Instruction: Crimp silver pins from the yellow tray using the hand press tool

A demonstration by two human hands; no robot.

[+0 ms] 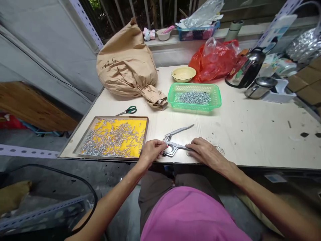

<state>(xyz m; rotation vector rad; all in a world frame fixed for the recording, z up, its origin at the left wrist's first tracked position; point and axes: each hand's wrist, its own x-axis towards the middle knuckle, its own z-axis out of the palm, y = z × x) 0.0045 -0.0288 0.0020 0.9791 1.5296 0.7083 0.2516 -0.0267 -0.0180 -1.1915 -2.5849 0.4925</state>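
A silver spring-loaded hand plier (174, 147) lies at the table's front edge, its two handles spread apart and a bit of red at its head. My right hand (204, 150) is closed over the end of its lower handle. At the head, my left hand (152, 150) has its fingertips pinched together; what they hold is too small to make out. Left of that hand is a shallow tray (146, 134) with a yellow bottom, strewn with many small silver metal pieces (120, 134). Similar pieces fill part of a green plastic basket (173, 105) behind the plier.
Green-handled scissors (130, 109) lie behind the tray. A large brown paper sack (127, 63), a cream bowl (183, 73) and a red plastic bag (213, 60) stand at the back. To the right are a kettle (247, 68) and a metal mug (260, 87).
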